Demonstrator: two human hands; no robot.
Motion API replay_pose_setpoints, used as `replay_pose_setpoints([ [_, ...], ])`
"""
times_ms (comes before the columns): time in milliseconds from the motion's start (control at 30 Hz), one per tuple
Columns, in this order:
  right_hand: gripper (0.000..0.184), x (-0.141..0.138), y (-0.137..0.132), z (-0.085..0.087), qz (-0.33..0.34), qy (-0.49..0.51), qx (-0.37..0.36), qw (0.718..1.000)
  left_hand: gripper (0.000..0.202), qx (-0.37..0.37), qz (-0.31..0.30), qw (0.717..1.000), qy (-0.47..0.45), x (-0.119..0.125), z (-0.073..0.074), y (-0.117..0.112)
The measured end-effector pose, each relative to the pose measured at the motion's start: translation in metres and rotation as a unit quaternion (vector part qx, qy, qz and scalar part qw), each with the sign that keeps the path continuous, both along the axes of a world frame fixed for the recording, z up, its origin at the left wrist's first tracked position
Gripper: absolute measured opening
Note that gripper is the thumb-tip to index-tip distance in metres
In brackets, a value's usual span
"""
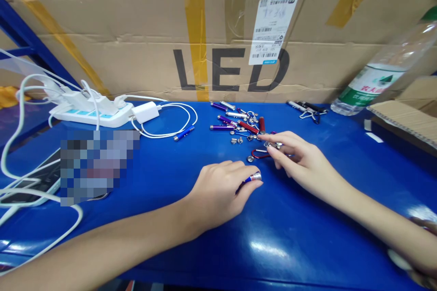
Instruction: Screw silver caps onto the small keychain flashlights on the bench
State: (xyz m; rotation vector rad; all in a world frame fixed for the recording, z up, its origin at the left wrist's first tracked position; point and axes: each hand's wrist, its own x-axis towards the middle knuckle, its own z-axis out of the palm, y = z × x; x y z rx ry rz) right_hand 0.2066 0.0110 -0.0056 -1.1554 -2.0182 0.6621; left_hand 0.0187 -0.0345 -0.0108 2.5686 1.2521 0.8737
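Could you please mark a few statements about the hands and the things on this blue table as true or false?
1. The left hand holds a small blue torch. True.
2. The right hand rests on the white power strip. False: its fingertips are at the pile of small torches.
3. The cardboard box behind the table reads LED. True.
4. A bottle stands upright on the left. False: the bottle lies tilted on the right.
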Motion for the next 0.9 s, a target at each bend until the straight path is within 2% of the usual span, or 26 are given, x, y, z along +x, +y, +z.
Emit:
replay_pose_setpoints([
  [233,0.032,-0.004,-0.001,0.005,0.017,0.032,-0.134,0.990,0.017,-0.010,0.006,1.000,0.014,0.000,0.001,0.000],
  [433,0.030,-0.005,-0.003,0.009,0.001,0.082,-0.195,0.977,0.017,-0.019,0.028,0.999,-0.004,0.000,0.000,0.001],
  [667,0.027,-0.004,-0.003,0.008,-0.001,0.141,-0.219,0.965,0.013,-0.049,0.072,0.996,-0.014,0.001,0.004,0.000],
  [900,0.020,-0.009,-0.009,0.012,0.040,0.150,-0.226,0.962,0.015,-0.021,0.052,0.998,-0.006,0.001,0.003,0.000],
])
